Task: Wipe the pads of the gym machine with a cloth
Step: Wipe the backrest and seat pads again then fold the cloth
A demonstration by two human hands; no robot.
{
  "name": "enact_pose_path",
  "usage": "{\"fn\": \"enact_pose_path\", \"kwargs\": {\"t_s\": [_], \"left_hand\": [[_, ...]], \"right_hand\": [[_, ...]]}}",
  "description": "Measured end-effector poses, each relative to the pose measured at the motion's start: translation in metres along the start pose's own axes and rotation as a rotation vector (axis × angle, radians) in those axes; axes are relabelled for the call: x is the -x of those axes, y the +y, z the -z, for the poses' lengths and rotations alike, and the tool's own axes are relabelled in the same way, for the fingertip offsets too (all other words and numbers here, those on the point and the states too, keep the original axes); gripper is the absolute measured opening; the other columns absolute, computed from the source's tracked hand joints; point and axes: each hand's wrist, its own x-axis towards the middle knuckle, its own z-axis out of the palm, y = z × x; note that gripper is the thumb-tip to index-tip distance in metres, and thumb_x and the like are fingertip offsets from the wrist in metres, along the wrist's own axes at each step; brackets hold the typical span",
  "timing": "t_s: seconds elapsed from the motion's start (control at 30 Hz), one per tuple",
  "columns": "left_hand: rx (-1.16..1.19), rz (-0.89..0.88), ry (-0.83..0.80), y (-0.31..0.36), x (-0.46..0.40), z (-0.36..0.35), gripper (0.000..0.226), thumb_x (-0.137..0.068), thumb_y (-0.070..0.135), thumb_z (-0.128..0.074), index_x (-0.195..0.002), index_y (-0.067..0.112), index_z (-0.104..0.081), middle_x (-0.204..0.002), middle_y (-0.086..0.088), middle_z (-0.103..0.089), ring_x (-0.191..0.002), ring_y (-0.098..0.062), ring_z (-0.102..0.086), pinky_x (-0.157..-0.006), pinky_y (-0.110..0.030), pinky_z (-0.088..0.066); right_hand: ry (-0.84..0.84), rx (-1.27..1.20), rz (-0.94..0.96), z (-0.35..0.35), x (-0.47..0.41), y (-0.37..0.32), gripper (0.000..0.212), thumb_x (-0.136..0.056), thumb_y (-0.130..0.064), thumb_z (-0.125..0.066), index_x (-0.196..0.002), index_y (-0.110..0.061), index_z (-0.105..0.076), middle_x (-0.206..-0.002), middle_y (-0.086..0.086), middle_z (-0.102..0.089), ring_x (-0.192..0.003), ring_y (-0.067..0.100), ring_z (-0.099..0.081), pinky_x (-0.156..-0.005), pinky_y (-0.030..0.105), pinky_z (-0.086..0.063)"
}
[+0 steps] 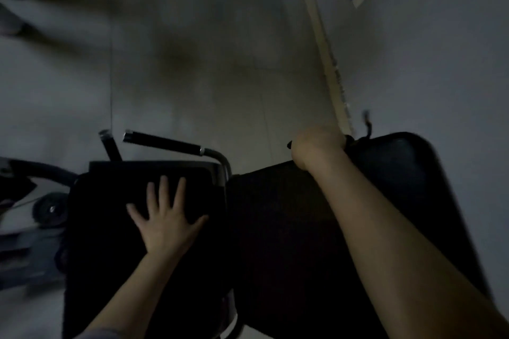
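Black vinyl fills my feed: my left hand [168,217] lies flat on the seat pad [110,215], fingers spread, holding nothing. My right hand [316,146] is curled at the far edge of the long back pad [399,173]; a dark bit beside it may be the cloth, but I cannot tell. Foam-gripped handle [162,142] sits behind.

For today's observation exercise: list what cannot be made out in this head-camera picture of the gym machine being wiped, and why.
- Cloth: not visible in the head view; the right hand curls away over the dark long pad.
- Right fingers: hidden behind the wrist.
- Pad surface under the flat left hand: too dark to judge.
- Top left corner: motion-blurred.
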Motion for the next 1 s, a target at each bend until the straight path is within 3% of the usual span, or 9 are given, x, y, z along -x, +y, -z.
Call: {"fn": "enact_pose_path", "kwargs": {"t_s": [0.1,0.2,0.33,0.4,0.6,0.7,0.87,0.93,1.0], "left_hand": [[-0.217,-0.038,-0.127,-0.064,-0.005,-0.028,0.126,-0.055,0.087,-0.052,-0.143,0.035,0.022,-0.155,0.001,0.027,-0.141,-0.023,0.03,-0.104,-0.067,0.014],[-0.236,-0.09,-0.105,-0.084,-0.012,-0.045,0.133,-0.044,0.094,-0.048,-0.147,0.034,0.012,-0.156,0.003,0.023,-0.138,-0.019,0.036,-0.099,-0.064,0.027],[-0.229,-0.098,-0.107,-0.081,-0.015,-0.043,0.134,-0.045,0.094,-0.045,-0.142,0.036,0.026,-0.151,0.002,0.035,-0.135,-0.02,0.041,-0.093,-0.061,0.035],[-0.242,-0.092,-0.115,-0.08,-0.017,-0.043,0.133,-0.048,0.093,-0.046,-0.136,0.037,0.036,-0.146,0.003,0.045,-0.131,-0.021,0.046,-0.088,-0.06,0.038],[-0.244,-0.121,-0.141,-0.08,-0.019,-0.042,0.133,-0.05,0.09,-0.051,-0.136,0.037,0.036,-0.143,0.003,0.047,-0.128,-0.021,0.049,-0.084,-0.058,0.04],[-0.233,-0.151,-0.136,-0.083,-0.016,-0.04,0.13,-0.054,0.087,-0.053,-0.14,0.036,0.031,-0.147,0.001,0.043,-0.13,-0.022,0.045,-0.09,-0.062,0.033],[-0.107,-0.146,-0.086,-0.094,0.038,-0.035,0.109,-0.074,0.064,-0.061,-0.149,0.029,0.01,-0.157,-0.005,0.021,-0.143,-0.027,0.024,-0.112,-0.061,0.009],[-0.086,-0.128,-0.136,-0.103,0.074,-0.043,0.115,-0.071,0.062,-0.067,-0.147,0.026,0.011,-0.157,-0.006,0.021,-0.143,-0.029,0.024,-0.11,-0.066,0.006],[-0.125,-0.179,-0.178,-0.118,0.104,-0.054,0.124,-0.057,0.059,-0.08,-0.15,0.023,-0.007,-0.159,-0.009,0.007,-0.145,-0.031,0.012,-0.103,-0.075,-0.004]], "right_hand": [[0.003,-0.033,0.02,-0.023,-0.021,-0.049,0.022,-0.091,-0.011,-0.052,-0.069,-0.011,-0.05,-0.068,0.005,-0.045,-0.058,0.015,-0.04,-0.049,0.022,-0.032],[0.013,-0.042,0.081,-0.048,-0.044,-0.086,0.03,-0.092,-0.008,-0.049,-0.063,-0.01,-0.046,-0.066,0.004,-0.044,-0.056,0.015,-0.04,-0.051,0.022,-0.033],[0.042,-0.008,0.271,-0.069,-0.055,-0.127,0.019,-0.094,-0.007,-0.045,-0.098,-0.008,-0.063,-0.096,0.003,-0.061,-0.065,0.016,-0.048,-0.057,0.023,-0.037],[0.077,0.074,0.427,-0.079,-0.051,-0.14,0.027,-0.095,-0.006,-0.04,-0.11,-0.007,-0.062,-0.115,0.008,-0.062,-0.085,0.02,-0.058,-0.061,0.025,-0.038],[0.338,0.366,0.811,-0.108,-0.034,-0.13,0.027,-0.096,-0.012,-0.036,-0.112,-0.013,-0.059,-0.113,0.006,-0.062,-0.105,0.024,-0.054,-0.076,0.035,-0.036],[0.351,0.344,0.873,-0.127,-0.012,-0.121,0.025,-0.096,-0.02,-0.042,-0.115,-0.017,-0.058,-0.115,0.003,-0.059,-0.111,0.022,-0.047,-0.097,0.043,-0.032],[0.305,0.37,1.015,-0.219,0.07,-0.092,0.03,-0.092,-0.026,-0.045,-0.117,-0.022,-0.061,-0.119,0.002,-0.053,-0.115,0.024,-0.045,-0.099,0.046,-0.033],[0.141,0.472,1.028,-0.258,0.101,-0.079,0.033,-0.093,-0.029,-0.047,-0.123,-0.022,-0.057,-0.131,0.005,-0.045,-0.121,0.025,-0.041,-0.103,0.045,-0.031],[-0.008,0.545,1.056,-0.277,0.114,-0.068,0.034,-0.092,-0.03,-0.052,-0.123,-0.018,-0.058,-0.14,0.007,-0.038,-0.122,0.025,-0.042,-0.102,0.039,-0.033]]}}
